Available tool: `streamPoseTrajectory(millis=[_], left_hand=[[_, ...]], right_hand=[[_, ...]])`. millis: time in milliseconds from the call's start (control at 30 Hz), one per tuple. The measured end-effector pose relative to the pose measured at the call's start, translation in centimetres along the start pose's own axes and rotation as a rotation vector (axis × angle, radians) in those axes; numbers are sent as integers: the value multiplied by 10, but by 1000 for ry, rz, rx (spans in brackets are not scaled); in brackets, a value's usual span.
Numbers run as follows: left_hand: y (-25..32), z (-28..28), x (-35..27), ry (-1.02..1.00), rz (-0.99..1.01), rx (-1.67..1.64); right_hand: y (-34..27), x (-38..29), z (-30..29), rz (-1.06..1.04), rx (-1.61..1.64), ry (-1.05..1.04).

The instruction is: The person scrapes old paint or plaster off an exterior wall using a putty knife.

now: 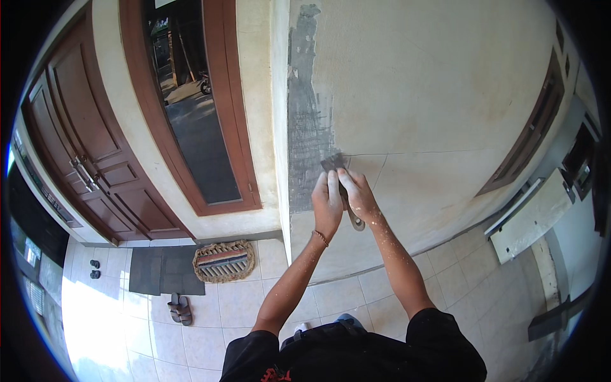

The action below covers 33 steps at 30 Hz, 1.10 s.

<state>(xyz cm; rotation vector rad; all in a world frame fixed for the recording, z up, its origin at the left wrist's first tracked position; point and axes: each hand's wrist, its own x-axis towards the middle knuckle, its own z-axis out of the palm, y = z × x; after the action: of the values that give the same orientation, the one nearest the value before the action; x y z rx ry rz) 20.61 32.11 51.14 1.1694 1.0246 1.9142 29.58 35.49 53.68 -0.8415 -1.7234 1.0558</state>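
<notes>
Both my hands grip a putty knife, its blade against the wall at the right edge of a grey scraped strip. My left hand has its fingers up by the blade. Beside it, my right hand closes around the handle, whose holed end sticks out below. White dust coats the fingers of both hands, and pale specks dot my right forearm. The strip runs down the cream painted wall along its left corner; its lower part bears many scratch lines. Thin cracks run through the paint right of the blade.
At the left are a brown double door and a wood-framed window. A shaggy doormat, a dark mat and sandals lie on the tiled floor. A white panel leans at the right.
</notes>
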Motion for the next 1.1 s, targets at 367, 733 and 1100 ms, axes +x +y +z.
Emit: streamPoseTrajectory(millis=[367, 733, 1100], left_hand=[[-5, 16, 1, 226, 134, -35], [-23, 14, 5, 207, 150, 46], [-6, 10, 2, 199, 99, 31]], right_hand=[[-21, 8, -3, -151, -160, -17], [-5, 10, -5, -117, -267, 0], [-11, 11, 2, -144, -228, 3]])
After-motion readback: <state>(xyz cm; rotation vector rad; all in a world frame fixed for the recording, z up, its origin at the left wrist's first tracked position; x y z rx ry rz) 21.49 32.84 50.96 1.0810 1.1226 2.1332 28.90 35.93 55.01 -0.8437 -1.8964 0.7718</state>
